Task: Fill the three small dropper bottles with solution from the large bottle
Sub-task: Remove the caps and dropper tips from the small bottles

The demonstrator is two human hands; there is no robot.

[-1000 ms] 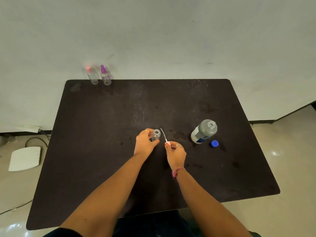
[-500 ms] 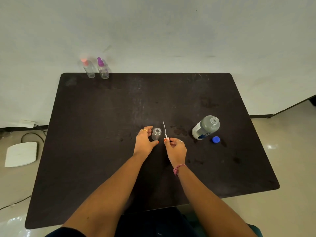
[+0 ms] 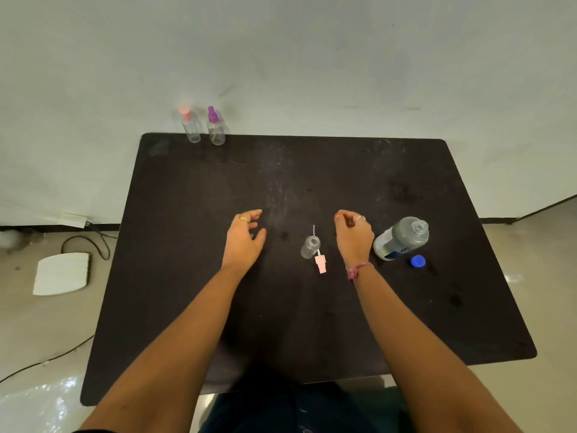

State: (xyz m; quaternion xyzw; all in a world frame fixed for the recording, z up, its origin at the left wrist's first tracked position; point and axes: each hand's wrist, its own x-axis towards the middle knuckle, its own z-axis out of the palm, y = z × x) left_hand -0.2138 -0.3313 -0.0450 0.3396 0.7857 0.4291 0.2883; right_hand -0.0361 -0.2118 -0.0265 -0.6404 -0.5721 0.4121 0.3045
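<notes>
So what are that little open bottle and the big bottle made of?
Little bottle: probably clear plastic, since the dark table shows through its walls. Big bottle: likely frosted, translucent plastic, greyish and matte, with a label. Glass can't be ruled out for either.

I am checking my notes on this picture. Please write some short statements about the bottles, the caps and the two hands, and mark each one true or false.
1. The large grey plastic bottle stands open, its round blue cap on the black table beside it. True.
2. The left hand holds the small clear uncapped bottle. False: it holds nothing, and the bottle stands free.
3. The pale pink dropper cap lies on the table next to that bottle. True.
4. The pink-capped small bottle and purple-capped small bottle stand at the table's near edge. False: they stand at its far left corner.
5. The right hand grips the large bottle. False: it is beside it.
</notes>
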